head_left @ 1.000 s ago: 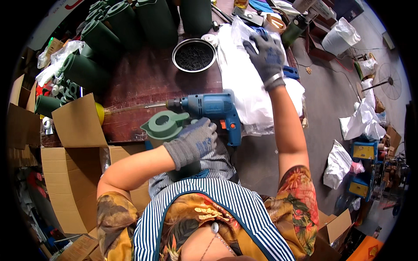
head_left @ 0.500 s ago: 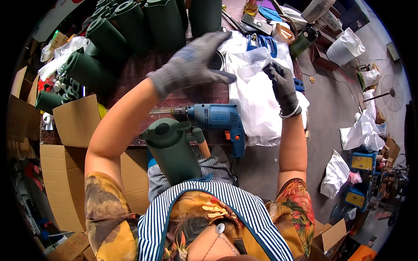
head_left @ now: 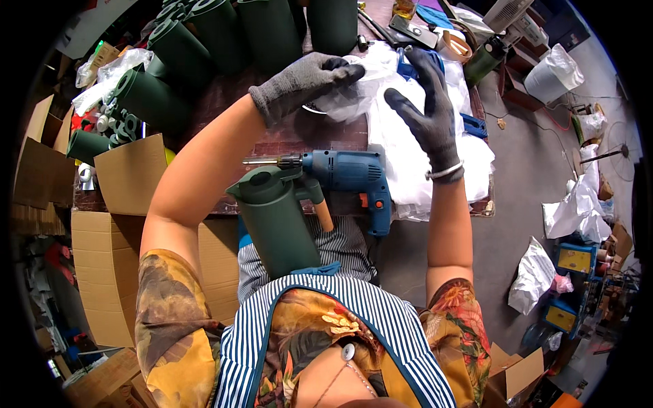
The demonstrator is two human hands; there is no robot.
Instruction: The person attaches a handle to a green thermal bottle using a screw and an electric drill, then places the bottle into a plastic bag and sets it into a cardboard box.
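Note:
My gloved left hand (head_left: 309,83) has its fingers closed on a thin clear plastic bag (head_left: 348,100) above the table. To its right, my gloved right hand (head_left: 430,112) is open, thumb and fingers spread, over a pile of white plastic bags (head_left: 401,170). A dark green jug (head_left: 275,221) with a lid and a wooden-looking piece at its handle leans upright in my lap. Just beyond it, a blue power drill (head_left: 347,168) lies on its side, bit pointing left. A dark round object below the left hand is mostly hidden.
Several green jugs (head_left: 180,47) stand at the far left of the dark red table (head_left: 221,102). An open cardboard box (head_left: 129,177) sits at the left edge. Blue tools (head_left: 474,126), a phone (head_left: 413,30) and a dark bottle (head_left: 485,61) lie or stand at the far right.
My left hand has closed on the clear bag, which my right hand pinched before. The right hand has let go and spread its fingers. The bag has shifted left.

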